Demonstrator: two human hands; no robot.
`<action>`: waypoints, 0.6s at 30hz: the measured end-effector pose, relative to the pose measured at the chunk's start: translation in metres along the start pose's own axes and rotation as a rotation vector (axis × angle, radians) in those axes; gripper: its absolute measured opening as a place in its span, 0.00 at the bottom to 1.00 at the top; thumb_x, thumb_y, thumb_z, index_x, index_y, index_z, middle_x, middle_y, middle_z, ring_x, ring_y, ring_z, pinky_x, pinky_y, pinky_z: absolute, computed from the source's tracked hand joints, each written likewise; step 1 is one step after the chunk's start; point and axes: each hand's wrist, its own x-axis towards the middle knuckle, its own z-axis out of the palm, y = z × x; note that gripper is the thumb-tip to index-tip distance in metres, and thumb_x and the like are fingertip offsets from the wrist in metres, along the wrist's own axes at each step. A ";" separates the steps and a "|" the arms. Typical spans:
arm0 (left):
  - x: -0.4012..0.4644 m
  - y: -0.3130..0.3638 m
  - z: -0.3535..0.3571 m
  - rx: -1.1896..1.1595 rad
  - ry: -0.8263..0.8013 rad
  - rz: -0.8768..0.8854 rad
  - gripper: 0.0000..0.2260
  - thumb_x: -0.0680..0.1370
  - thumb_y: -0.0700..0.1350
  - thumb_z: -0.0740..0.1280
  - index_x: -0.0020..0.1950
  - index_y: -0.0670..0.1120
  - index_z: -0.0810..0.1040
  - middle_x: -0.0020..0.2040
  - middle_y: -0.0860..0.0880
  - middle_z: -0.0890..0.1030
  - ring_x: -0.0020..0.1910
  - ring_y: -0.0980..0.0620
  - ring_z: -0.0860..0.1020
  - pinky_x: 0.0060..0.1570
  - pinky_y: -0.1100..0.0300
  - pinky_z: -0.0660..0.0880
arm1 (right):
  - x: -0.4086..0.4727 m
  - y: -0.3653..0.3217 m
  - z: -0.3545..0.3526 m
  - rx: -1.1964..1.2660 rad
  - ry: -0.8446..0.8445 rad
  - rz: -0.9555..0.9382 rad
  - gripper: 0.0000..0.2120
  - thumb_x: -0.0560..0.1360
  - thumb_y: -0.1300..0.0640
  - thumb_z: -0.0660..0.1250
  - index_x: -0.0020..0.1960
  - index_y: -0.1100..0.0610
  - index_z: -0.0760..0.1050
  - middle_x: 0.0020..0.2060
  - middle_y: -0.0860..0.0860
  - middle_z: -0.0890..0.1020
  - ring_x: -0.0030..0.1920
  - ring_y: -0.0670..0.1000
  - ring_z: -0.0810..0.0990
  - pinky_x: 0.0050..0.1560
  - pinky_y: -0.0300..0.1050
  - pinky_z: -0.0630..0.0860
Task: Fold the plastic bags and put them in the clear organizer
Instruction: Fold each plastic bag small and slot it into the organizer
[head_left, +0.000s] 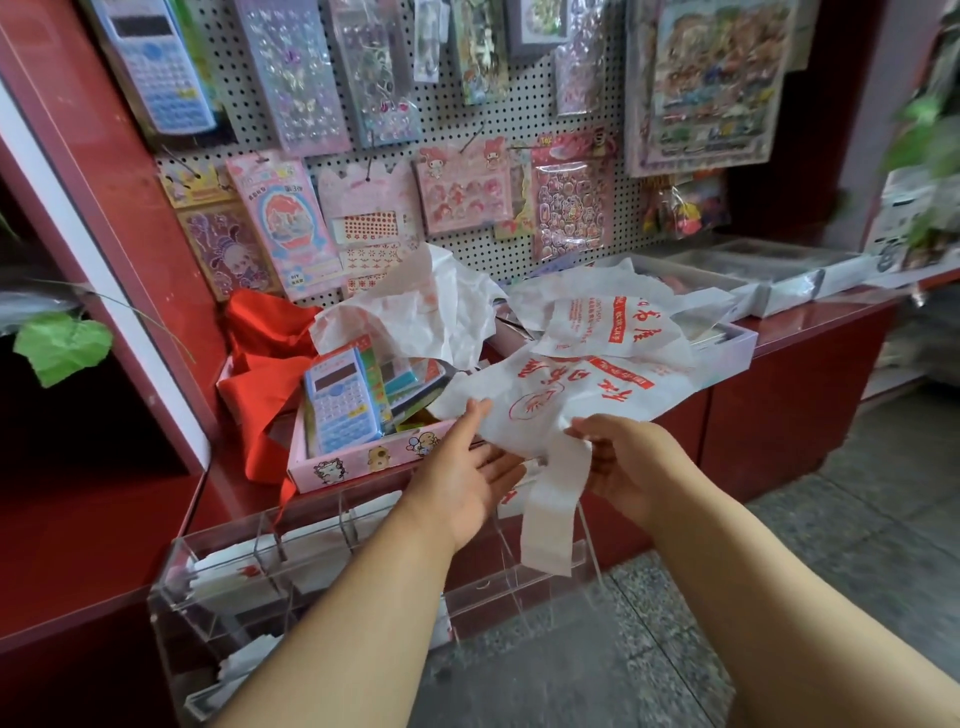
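head | red counter (810, 332), pegboard (467, 119) | right hand (623, 457) pinches bag (566, 395) | left hand (467, 478) flat

A white perforated pegboard (467, 124) was hung with packets of pink and purple stickers (462, 189) and a blue carded calculator (156, 67). On the dark red counter (810, 322), a pink cartoon-printed box (363, 462) was filled with a second blue calculator (340, 400). A crumpled red cloth (265, 364) was draped beside it.
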 end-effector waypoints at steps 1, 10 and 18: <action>0.001 0.001 0.003 -0.033 0.013 0.005 0.19 0.80 0.56 0.64 0.67 0.48 0.74 0.58 0.41 0.81 0.48 0.46 0.81 0.53 0.53 0.77 | -0.002 0.000 0.001 -0.031 -0.030 0.021 0.01 0.75 0.66 0.65 0.46 0.64 0.76 0.35 0.56 0.76 0.33 0.53 0.76 0.34 0.46 0.76; -0.006 0.020 -0.014 -0.079 0.239 0.276 0.05 0.80 0.41 0.66 0.53 0.43 0.80 0.41 0.47 0.85 0.37 0.53 0.84 0.37 0.59 0.81 | -0.005 0.005 0.005 -0.389 -0.065 0.082 0.10 0.76 0.55 0.67 0.43 0.62 0.74 0.36 0.59 0.81 0.33 0.55 0.79 0.37 0.45 0.76; -0.037 0.035 -0.083 0.083 0.351 0.435 0.09 0.77 0.32 0.66 0.56 0.37 0.80 0.50 0.42 0.84 0.48 0.46 0.82 0.48 0.56 0.81 | 0.010 0.005 -0.005 -0.143 0.185 -0.078 0.22 0.70 0.46 0.68 0.58 0.58 0.73 0.48 0.58 0.83 0.46 0.58 0.83 0.50 0.53 0.79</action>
